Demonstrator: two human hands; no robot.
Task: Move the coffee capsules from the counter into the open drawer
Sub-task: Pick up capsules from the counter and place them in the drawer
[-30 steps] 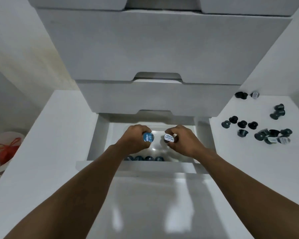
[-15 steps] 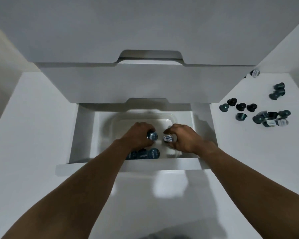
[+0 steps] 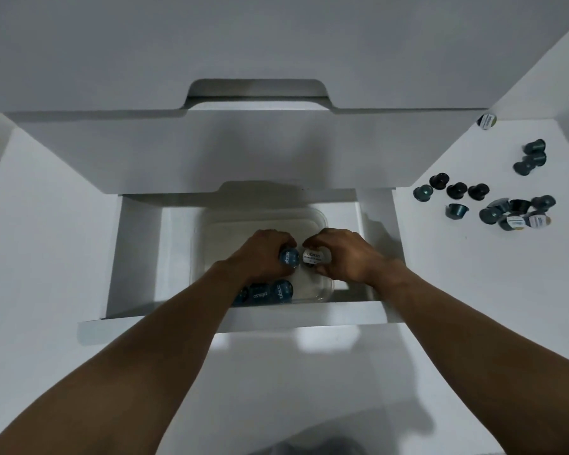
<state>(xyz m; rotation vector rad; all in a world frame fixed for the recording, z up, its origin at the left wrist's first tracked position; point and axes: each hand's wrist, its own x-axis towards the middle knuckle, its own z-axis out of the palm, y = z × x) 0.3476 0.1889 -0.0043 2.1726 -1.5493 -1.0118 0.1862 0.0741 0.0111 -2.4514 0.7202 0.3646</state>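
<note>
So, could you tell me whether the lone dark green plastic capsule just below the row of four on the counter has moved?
No. The dark green capsule stays just below the row of four, same spot on the white counter.

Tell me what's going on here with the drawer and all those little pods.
A person is loading coffee capsules into the open drawer. The left hand holds a blue-lidded capsule and the right hand a white-lidded capsule, both over a clear tub inside the drawer. A few blue capsules already lie at the tub's near edge. Many dark capsules lie scattered on the counter to the right.
</note>
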